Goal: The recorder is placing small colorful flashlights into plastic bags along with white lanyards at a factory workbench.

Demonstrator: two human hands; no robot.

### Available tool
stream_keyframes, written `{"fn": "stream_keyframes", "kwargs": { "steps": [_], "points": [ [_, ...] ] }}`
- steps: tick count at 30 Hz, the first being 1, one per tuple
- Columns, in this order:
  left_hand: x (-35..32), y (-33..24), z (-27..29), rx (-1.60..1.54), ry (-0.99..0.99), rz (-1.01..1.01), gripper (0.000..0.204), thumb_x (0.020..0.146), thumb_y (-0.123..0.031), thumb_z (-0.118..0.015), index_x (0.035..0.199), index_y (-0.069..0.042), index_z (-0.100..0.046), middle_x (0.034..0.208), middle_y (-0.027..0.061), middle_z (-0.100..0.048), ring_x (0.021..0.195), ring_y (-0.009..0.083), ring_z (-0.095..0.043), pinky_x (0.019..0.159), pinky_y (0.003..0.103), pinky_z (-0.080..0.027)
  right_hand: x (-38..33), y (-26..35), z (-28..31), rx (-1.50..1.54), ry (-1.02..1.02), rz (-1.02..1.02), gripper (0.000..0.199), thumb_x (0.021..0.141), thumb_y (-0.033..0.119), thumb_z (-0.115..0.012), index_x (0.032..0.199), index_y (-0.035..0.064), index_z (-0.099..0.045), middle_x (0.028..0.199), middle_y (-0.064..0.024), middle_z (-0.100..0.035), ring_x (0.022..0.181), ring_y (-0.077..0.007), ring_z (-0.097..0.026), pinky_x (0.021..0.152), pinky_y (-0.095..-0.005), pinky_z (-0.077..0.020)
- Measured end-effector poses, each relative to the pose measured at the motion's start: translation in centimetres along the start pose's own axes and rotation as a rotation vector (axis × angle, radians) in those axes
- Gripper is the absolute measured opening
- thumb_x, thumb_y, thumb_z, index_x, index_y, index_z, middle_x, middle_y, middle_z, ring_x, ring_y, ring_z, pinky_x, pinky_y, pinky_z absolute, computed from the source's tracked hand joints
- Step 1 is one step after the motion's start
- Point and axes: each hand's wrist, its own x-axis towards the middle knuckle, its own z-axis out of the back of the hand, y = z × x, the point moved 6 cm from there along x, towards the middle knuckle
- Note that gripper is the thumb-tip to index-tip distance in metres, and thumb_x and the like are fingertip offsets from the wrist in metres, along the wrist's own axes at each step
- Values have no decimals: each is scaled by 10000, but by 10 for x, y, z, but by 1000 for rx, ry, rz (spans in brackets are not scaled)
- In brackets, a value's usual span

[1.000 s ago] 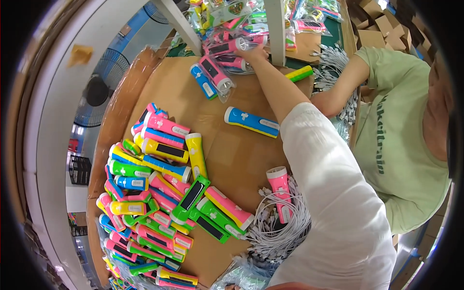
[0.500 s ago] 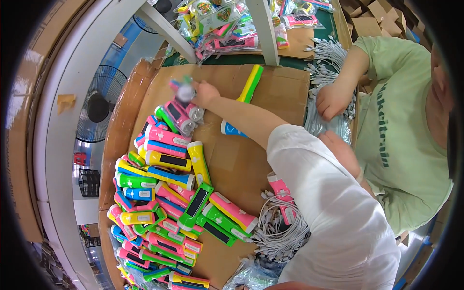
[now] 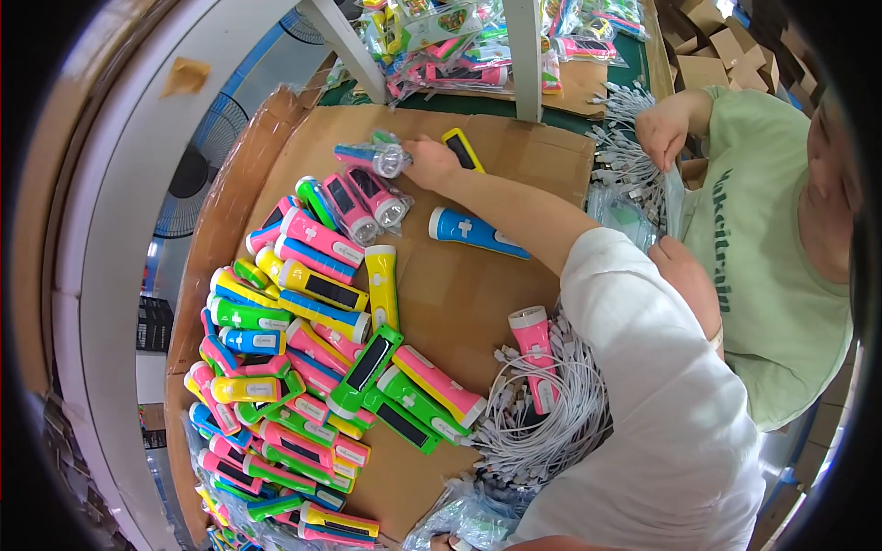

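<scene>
My right hand [image 3: 430,163] is just right of the lens end of a bagged blue, pink and green flashlight [image 3: 363,156]. Its fingers look loosely apart and hold nothing. Two bagged pink flashlights [image 3: 351,204] lie just below. A yellow flashlight with a dark panel [image 3: 461,150] shows partly behind my right wrist, and a blue flashlight with a white cross [image 3: 473,231] lies beneath my forearm. Only a sliver of my left hand [image 3: 445,543] shows at the lower edge, by clear plastic bags [image 3: 467,522]; its fingers are mostly hidden.
Many colourful flashlights [image 3: 312,312] are heaped on the left of the cardboard sheet [image 3: 441,294]. White cables [image 3: 542,432] coil around a pink flashlight [image 3: 531,349]. A co-worker in a green shirt [image 3: 772,220] handles plastic bags at right. A white post [image 3: 522,64] stands behind; bagged goods lie beyond.
My right hand has drawn away to the right from the bagged flashlight, which was blurred beside it before and now lies still. The co-worker's upper hand has moved up. The view has shifted.
</scene>
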Motion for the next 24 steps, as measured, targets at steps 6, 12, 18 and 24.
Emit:
{"fn": "stream_keyframes", "kwargs": {
  "steps": [6, 12, 18, 24],
  "points": [
    [-9, -2, -6, -105, -30, 36, 507, 711, -294, -799, 1083, -25, -583, 1025, 156, -559, 1006, 329, -527, 942, 430, -422, -8, -20, 21, -58, 78, -46, 406, 872, 262, -632, 1266, 168, -668, 1279, -209, -610, 1148, -379, -630, 989, -453, -513],
    [-10, -5, -10, -221, -59, 63, 514, 713, -321, -823, 1062, -30, -584, 1007, 146, -552, 994, 315, -520, 937, 424, -418, -9, -36, 33, 48, 113, -175, 447, 886, 215, -635, 1329, 159, -634, 1266, -197, -631, 1169, -361, -621, 972, -434, -523],
    [-7, -21, -3, -266, -102, -20, 480, 722, -298, -799, 1051, -19, -590, 1000, 161, -560, 981, 328, -530, 921, 428, -425, 5, -26, 50, -281, 185, 248, 246, 959, 199, -607, 1163, 62, -614, 1196, -142, -669, 967, -317, -699, 850, -411, -615],
    [-10, -31, 4, -271, -168, -119, 429, 733, -258, -757, 1039, -1, -600, 993, 187, -576, 965, 352, -545, 898, 435, -437, 113, 2, 159, 1499, -26, -267, 538, 1026, 347, -524, 1458, 67, -366, 1387, -229, -488, 1109, -419, -635, 865, -559, -602]
  ]
}}
